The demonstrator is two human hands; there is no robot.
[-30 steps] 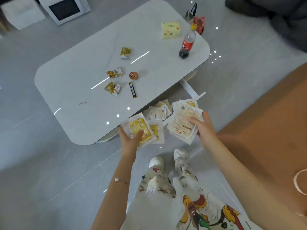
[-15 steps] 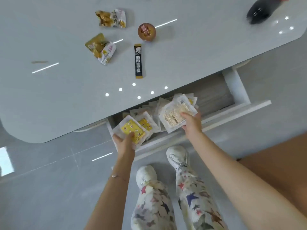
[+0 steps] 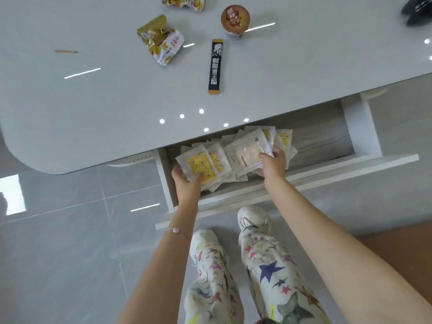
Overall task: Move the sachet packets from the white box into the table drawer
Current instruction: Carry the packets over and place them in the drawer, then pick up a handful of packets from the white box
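Observation:
The table drawer (image 3: 233, 195) stands pulled open below the white tabletop. Inside its left half lie several white sachet packets (image 3: 284, 139) with yellow prints. My left hand (image 3: 187, 185) grips a small stack of yellow-printed sachets (image 3: 202, 166) low in the drawer's left end. My right hand (image 3: 272, 163) holds another stack of sachets (image 3: 249, 153), printed side down, just over the pile in the drawer. The white box is out of view.
On the white tabletop (image 3: 93, 113) lie a black stick packet (image 3: 215, 66), a gold and white snack bag (image 3: 161, 39), a small round cup (image 3: 235, 19) and another snack bag (image 3: 184, 1). The drawer's right half (image 3: 327, 139) is bare. My shoes stand just before the drawer front.
I have leaned in closer to the drawer. Both hands have carried their sachet stacks down from above the drawer into it.

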